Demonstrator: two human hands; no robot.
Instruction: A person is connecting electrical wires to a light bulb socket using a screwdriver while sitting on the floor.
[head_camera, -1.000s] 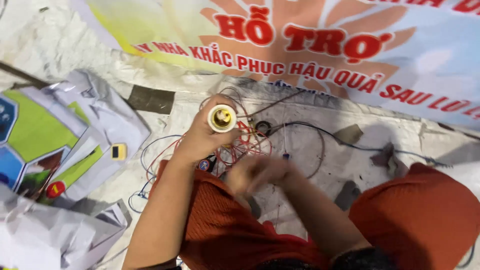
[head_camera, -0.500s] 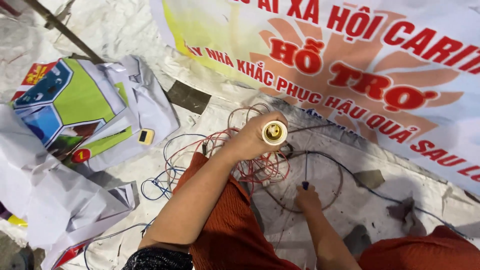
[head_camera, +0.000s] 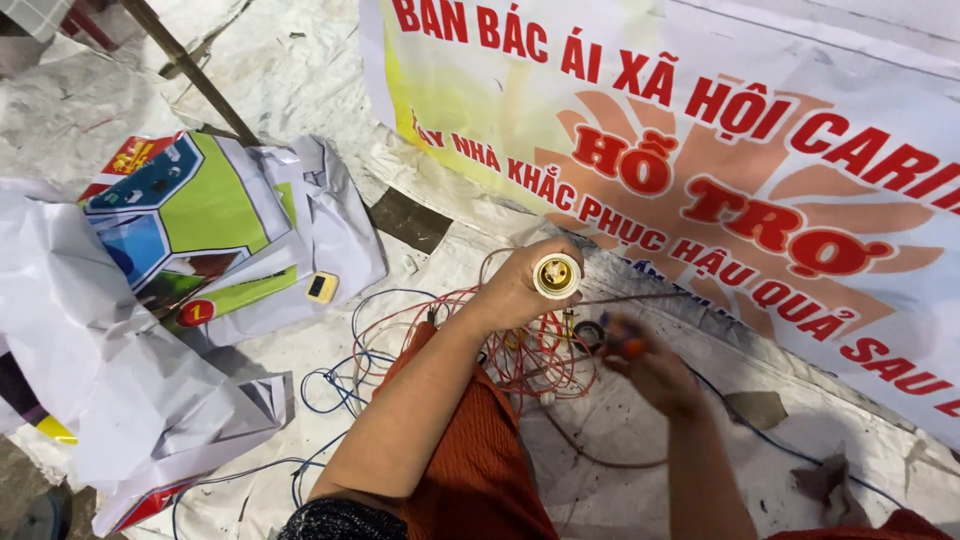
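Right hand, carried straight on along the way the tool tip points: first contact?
Probably the lamp socket held up in the left hand. The right hand, gripping an orange-handled tool, points up-left toward it. Depth is unclear; it could instead meet the red wire tangle.

Right hand (head_camera: 655, 370) blurred; held tool (head_camera: 628, 347) unclear.

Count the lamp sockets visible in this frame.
1: a white lamp socket gripped in the left hand, its opening facing the camera. Others may lie hidden in the tangled wires below.
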